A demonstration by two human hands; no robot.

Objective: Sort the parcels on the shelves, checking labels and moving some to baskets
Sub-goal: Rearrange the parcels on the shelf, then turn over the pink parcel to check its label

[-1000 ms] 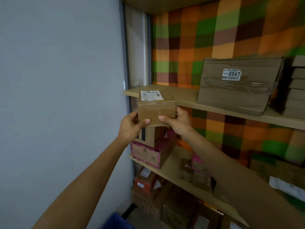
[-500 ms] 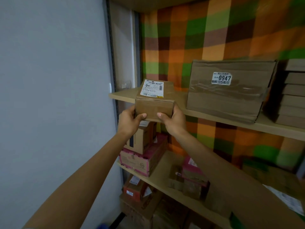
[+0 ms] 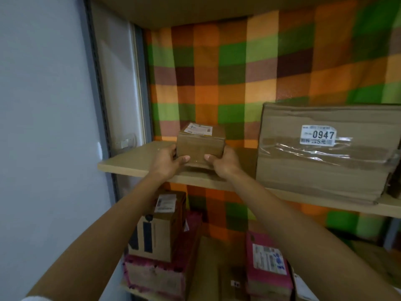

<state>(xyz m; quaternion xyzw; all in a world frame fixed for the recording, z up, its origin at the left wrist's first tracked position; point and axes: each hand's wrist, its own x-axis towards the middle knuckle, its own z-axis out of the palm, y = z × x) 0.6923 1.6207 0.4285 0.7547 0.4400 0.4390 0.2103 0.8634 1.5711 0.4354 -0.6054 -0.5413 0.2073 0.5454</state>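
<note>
1. Both hands grip a small cardboard parcel [image 3: 200, 146] from the head view: left hand [image 3: 168, 162] curled round its left side, right hand [image 3: 224, 161] round its right, thumbs on the near face.
2. Parcel sits at the upper shelf [image 3: 134, 165], white label [image 3: 198, 129] on top; whether it rests on the board is unclear.
3. Large box [image 3: 325, 166] marked 0947 stands near on the right.

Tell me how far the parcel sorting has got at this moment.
Done: nothing shows as finished; no basket is in view. In hand: the left hand and right hand grip a small labelled box at the upper shelf, beside the 0947 box; whether it rests there is unclear. Left: the brown box and pink parcel on the lower shelf.
</note>
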